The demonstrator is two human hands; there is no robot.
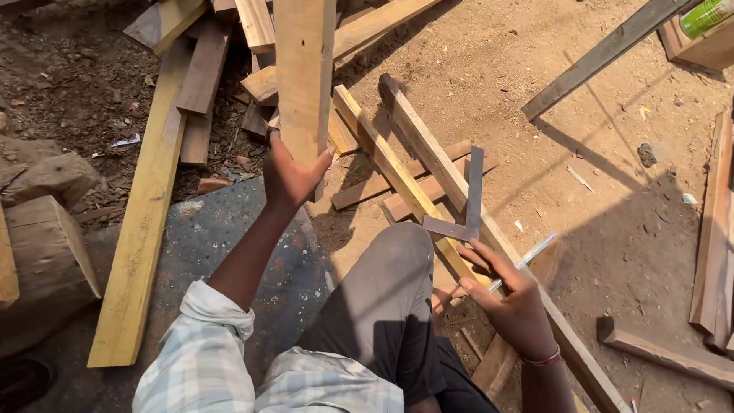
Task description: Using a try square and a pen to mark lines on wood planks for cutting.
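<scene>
Plank (304,76) top cut off; left hand (290,174) grips it; right hand (511,297) holds pen (527,258).

Scattered planks (145,229) left; open sawdust ground (612,206) right

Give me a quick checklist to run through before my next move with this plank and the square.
1. Left hand grips the upright plank: ok, fingers wrap its lower end.
2. Right hand holds the pen: ok, it sits between the fingers.
3. Metal square lies on the long strip: ok, and the right fingertips touch its short blade.
4. Knee holds down the yellow strip: cannot tell, the contact is hidden.
5. Square seated flush against the strip's edge: cannot tell from this angle.
6. Ground around the strips free of loose offcuts: not ok, boards lie scattered about.
</scene>
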